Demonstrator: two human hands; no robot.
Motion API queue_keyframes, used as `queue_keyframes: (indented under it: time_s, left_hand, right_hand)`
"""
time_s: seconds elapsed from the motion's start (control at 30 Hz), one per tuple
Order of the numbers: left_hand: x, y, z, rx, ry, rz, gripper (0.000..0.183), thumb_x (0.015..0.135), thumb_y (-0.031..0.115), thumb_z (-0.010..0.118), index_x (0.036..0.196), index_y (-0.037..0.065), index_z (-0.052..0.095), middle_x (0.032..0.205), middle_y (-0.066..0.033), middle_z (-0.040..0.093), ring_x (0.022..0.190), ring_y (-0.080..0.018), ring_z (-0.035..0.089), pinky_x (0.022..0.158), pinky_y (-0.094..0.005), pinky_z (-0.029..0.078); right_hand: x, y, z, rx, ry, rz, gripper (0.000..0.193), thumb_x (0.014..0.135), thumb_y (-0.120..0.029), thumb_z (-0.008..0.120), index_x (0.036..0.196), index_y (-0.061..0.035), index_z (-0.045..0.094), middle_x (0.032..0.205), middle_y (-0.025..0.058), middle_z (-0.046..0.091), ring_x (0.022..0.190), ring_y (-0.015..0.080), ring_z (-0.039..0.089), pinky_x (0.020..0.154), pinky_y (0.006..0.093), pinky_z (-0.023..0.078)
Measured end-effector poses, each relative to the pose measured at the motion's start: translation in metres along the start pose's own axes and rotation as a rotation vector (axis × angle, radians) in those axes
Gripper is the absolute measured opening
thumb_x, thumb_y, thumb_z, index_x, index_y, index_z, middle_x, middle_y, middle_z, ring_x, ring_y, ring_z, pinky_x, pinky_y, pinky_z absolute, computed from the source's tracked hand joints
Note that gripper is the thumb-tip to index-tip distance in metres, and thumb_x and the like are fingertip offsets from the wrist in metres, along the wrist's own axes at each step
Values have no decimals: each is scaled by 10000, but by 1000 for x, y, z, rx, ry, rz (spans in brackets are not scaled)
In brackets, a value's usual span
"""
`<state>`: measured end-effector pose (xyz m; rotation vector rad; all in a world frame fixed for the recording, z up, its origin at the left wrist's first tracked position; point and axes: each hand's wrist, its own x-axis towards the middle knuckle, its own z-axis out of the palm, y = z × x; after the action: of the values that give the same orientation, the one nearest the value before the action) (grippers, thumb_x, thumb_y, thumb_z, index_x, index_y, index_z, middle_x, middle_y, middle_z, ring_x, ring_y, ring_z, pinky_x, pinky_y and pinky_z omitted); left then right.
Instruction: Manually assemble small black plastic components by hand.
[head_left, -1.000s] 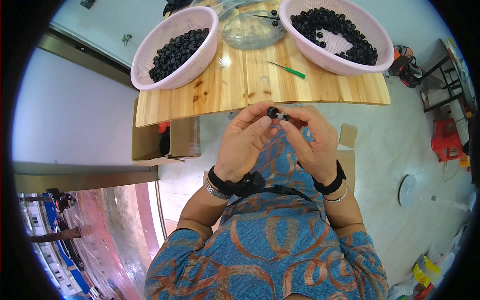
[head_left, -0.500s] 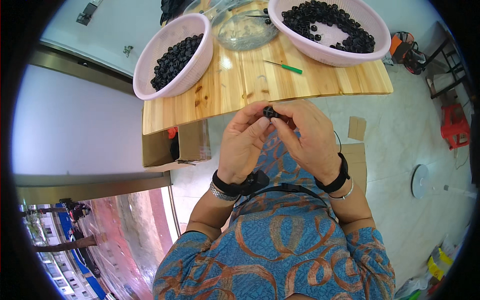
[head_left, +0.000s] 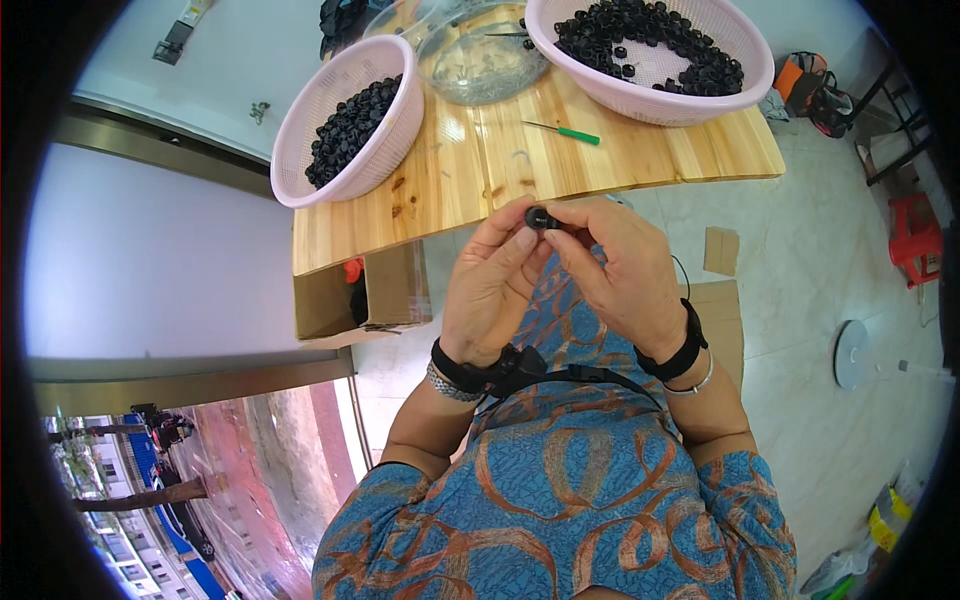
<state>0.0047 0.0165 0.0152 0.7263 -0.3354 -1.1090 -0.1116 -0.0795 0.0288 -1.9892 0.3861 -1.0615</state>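
Between the fingertips of both hands, in front of the table's near edge, is a small round black plastic part [head_left: 538, 217]. My left hand [head_left: 490, 285] pinches it from the left with thumb and fingers. From the other side my right hand [head_left: 625, 270] grips it too, its fingertips partly hiding the piece. A smooth, rounded dark face of the part shows. Beyond my hands lies a thin tool with a green handle [head_left: 578, 136], probably a screwdriver, on the wooden table [head_left: 450, 200].
A pink basket [head_left: 395, 150] of small black parts stands at the table's left. Another pink basket [head_left: 650, 105] with black rings is at the right. Clear plastic trays [head_left: 485, 80] sit between them. Under the table is a cardboard box [head_left: 395, 290]; a red stool [head_left: 912, 240] stands far right.
The black part has turned between my fingers: a face with cross-shaped ribs showed before, a smooth rounded one shows now. Both hands keep their grip. The view has shifted slightly.
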Motion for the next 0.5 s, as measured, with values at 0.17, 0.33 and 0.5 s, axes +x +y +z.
queue_keyframes:
  time_s: [0.17, 0.33, 0.5]
  left_hand:
    - [-1, -2, 2, 35, -39, 42, 261, 878, -4, 486, 1138, 3, 514, 1089, -90, 567, 1002, -157, 547, 908, -289, 443]
    - [-2, -4, 7, 117, -52, 95, 257, 876, -11, 486, 1130, -1, 516, 1094, -92, 565, 1006, -163, 545, 916, -303, 437]
    - [-2, -6, 7, 154, -51, 129, 273, 867, -22, 492, 1140, -13, 508, 1088, -109, 570, 1004, -170, 555, 907, -305, 451]
  right_hand:
    - [-1, -1, -1, -27, 19, -5, 158, 760, -54, 600, 906, 3, 575, 822, 136, 603, 748, 302, 586, 642, 354, 471]
    - [-2, -1, -2, -79, 36, -48, 150, 759, -56, 604, 895, -4, 569, 802, 131, 596, 742, 299, 584, 638, 358, 468]
    - [-1, -1, -4, -110, 33, -74, 153, 759, -56, 603, 899, -9, 561, 808, 131, 592, 746, 302, 579, 645, 366, 465]
